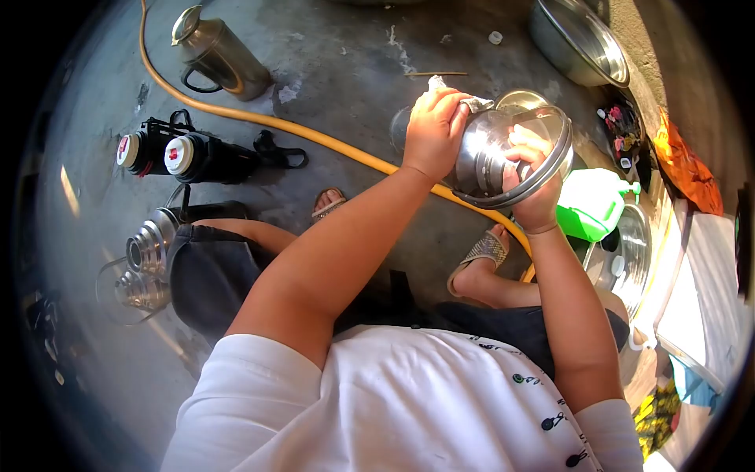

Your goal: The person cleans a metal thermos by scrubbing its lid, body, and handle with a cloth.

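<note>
A shiny metal vacuum flask [481, 149] is held tilted in front of me, above the floor between my feet. My right hand [536, 177] is closed round its right end, with the fingers showing inside the curved carrying handle [568, 145]. Against the upper left side of the flask, my left hand [434, 130] presses a crumpled whitish cloth [476, 103]. Most of that cloth is hidden under the fingers. Behind the flask, a round metal piece [523, 100] shows; whether it belongs to the flask I cannot tell.
An orange hose [314, 135] crosses the concrete floor beneath my hands. At left are a metal jug [224, 59], black bottles [208, 160] and metal flasks [149, 244]. A green jerrycan [590, 204], a metal basin [645, 252] and a large metal tub [578, 43] stand at right.
</note>
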Available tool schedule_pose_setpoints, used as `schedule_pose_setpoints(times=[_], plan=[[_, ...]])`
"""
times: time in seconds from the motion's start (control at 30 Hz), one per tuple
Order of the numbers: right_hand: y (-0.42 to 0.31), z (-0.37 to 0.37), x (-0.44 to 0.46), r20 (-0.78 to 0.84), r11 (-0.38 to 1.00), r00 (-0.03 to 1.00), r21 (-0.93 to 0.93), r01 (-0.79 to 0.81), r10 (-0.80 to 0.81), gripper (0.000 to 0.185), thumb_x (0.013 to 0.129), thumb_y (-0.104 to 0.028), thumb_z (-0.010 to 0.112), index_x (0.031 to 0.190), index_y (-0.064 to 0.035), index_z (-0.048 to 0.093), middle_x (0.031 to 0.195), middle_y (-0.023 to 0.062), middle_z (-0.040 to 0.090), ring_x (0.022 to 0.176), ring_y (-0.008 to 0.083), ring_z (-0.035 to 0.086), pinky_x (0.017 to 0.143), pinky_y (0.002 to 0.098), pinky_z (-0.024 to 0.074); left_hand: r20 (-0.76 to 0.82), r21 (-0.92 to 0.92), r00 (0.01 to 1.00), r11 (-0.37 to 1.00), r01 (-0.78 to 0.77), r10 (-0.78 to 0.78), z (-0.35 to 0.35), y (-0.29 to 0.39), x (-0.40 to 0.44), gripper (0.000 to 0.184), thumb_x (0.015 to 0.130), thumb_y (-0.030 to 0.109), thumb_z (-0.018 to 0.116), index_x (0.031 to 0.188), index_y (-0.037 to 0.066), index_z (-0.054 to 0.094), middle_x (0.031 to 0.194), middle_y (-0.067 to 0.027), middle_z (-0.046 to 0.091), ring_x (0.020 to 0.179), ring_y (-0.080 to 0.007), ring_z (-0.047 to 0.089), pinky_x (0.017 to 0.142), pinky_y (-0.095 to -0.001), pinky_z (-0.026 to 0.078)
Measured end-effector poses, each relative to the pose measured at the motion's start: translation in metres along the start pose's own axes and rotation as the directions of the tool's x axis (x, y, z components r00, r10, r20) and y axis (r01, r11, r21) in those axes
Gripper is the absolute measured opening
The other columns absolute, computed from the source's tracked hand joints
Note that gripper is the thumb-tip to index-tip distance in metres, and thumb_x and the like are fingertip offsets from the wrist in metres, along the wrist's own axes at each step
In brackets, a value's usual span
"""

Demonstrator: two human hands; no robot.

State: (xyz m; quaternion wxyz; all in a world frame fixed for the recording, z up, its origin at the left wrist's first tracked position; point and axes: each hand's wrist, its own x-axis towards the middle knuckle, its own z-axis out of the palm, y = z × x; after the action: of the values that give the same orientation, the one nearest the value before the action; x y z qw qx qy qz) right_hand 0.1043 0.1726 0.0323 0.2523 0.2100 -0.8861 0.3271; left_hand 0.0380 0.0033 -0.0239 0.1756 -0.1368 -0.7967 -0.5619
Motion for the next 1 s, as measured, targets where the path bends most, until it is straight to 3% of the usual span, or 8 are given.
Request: schedule_pose_setpoints(times=[0.23, 0.5, 0.57, 0.63, 0.7, 0.73, 0.87, 1.0], plan=[[0.014, -0.014, -0.024, 0.034, 0.991, 0.997, 0.109, -0.078, 0.075, 0.013, 0.078, -0.005, 0.057, 0.090, -0.0019, 0.060, 0.109, 0.0150, 0.060, 0.109, 0.0301, 0.058, 0.097, 0.0392, 0.0434, 0.205, -0.307, 0.788, 0.726, 0.615, -0.580, -0.009, -0.066, -0.017, 0.041, 0.100, 0.036, 0.045, 0.090, -0.001, 0.060, 0.079, -0.0119, 0.060, 0.075, -0.0209, 0.053, 0.075, -0.0347, 0.043], [0.047, -0.018, -0.052, -0.110, 0.822, 0.829, 0.249, -0.512, 0.549, 0.014, 0.091, -0.007, 0.054, 0.102, -0.0013, 0.061, 0.105, 0.0075, 0.062, 0.097, 0.0144, 0.056, 0.092, 0.0289, 0.0424, 0.376, -0.228, 0.736, 0.714, 0.662, -0.562, 0.001, -0.049, -0.032, 0.033, 0.100, 0.030, 0.049, 0.099, 0.000, 0.064, 0.089, -0.0058, 0.062, 0.083, -0.0151, 0.054, 0.079, -0.0309, 0.044], [0.053, -0.018, -0.051, -0.085, 0.768, 0.775, 0.244, -0.593, 0.626, 0.015, 0.092, -0.007, 0.053, 0.104, -0.0009, 0.060, 0.105, 0.0060, 0.061, 0.095, 0.0127, 0.055, 0.090, 0.0276, 0.0425, 0.312, -0.060, 0.932, 0.975, 0.215, -0.186, 0.009, -0.041, -0.027, 0.030, 0.098, 0.026, 0.053, 0.104, -0.002, 0.062, 0.113, -0.0134, 0.060, 0.101, -0.0243, 0.056, 0.089, -0.0341, 0.044], [0.053, -0.016, -0.046, -0.158, 0.825, 0.819, 0.243, -0.509, 0.552, 0.011, 0.086, -0.004, 0.056, 0.094, 0.0013, 0.062, 0.106, 0.0134, 0.065, 0.097, 0.0209, 0.059, 0.089, 0.0308, 0.0443, 0.448, -0.195, 0.894, 0.978, 0.071, 0.024, 0.006, -0.015, -0.008, 0.035, 0.095, 0.024, 0.056, 0.121, 0.000, 0.056, 0.133, -0.0174, 0.049, 0.120, -0.0325, 0.049, 0.100, -0.0370, 0.040], [0.046, -0.016, -0.038, -0.132, 0.855, 0.852, 0.205, -0.477, 0.507, 0.011, 0.086, -0.004, 0.056, 0.094, 0.0011, 0.062, 0.106, 0.0144, 0.065, 0.099, 0.0222, 0.059, 0.092, 0.0324, 0.0439, 0.618, -0.153, 0.785, 0.986, 0.069, 0.041, 0.007, 0.016, 0.002, 0.048, 0.094, 0.024, 0.056, 0.136, 0.003, 0.046, 0.140, -0.0179, 0.045, 0.128, -0.0348, 0.045, 0.107, -0.0381, 0.036], [0.040, -0.014, -0.034, -0.117, 0.869, 0.868, 0.188, -0.458, 0.483, 0.012, 0.085, -0.003, 0.056, 0.095, 0.0013, 0.061, 0.107, 0.0151, 0.064, 0.100, 0.0230, 0.059, 0.093, 0.0334, 0.0436, 0.558, -0.003, 0.823, 0.992, -0.129, 0.109, 0.014, 0.018, -0.002, 0.056, 0.097, 0.031, 0.052, 0.142, 0.002, 0.037, 0.144, -0.0190, 0.041, 0.135, -0.0351, 0.038, 0.111, -0.0398, 0.034], [0.034, -0.011, -0.031, -0.093, 0.890, 0.892, 0.164, -0.425, 0.443, 0.014, 0.083, -0.001, 0.055, 0.095, 0.0027, 0.060, 0.111, 0.0178, 0.063, 0.104, 0.0258, 0.059, 0.096, 0.0359, 0.0428, 0.655, 0.076, 0.726, 0.974, 0.212, -0.209, 0.018, -0.015, 0.019, 0.060, 0.101, 0.042, 0.041, 0.145, 0.001, 0.034, 0.150, -0.0185, 0.034, 0.142, -0.0319, 0.029, 0.113, -0.0396, 0.030], [0.017, -0.004, -0.029, -0.040, 0.868, 0.875, 0.161, -0.470, 0.482, 0.015, 0.087, -0.007, 0.051, 0.096, 0.0026, 0.058, 0.116, 0.0209, 0.061, 0.112, 0.0275, 0.057, 0.102, 0.0393, 0.0405, 0.565, 0.065, 0.756, 0.931, 0.359, -0.330, 0.013, -0.118, 0.007, 0.046, 0.102, 0.039, 0.039, 0.123, 0.005, 0.062, 0.128, -0.0125, 0.059, 0.127, -0.0285, 0.048, 0.108, -0.0362, 0.036]])
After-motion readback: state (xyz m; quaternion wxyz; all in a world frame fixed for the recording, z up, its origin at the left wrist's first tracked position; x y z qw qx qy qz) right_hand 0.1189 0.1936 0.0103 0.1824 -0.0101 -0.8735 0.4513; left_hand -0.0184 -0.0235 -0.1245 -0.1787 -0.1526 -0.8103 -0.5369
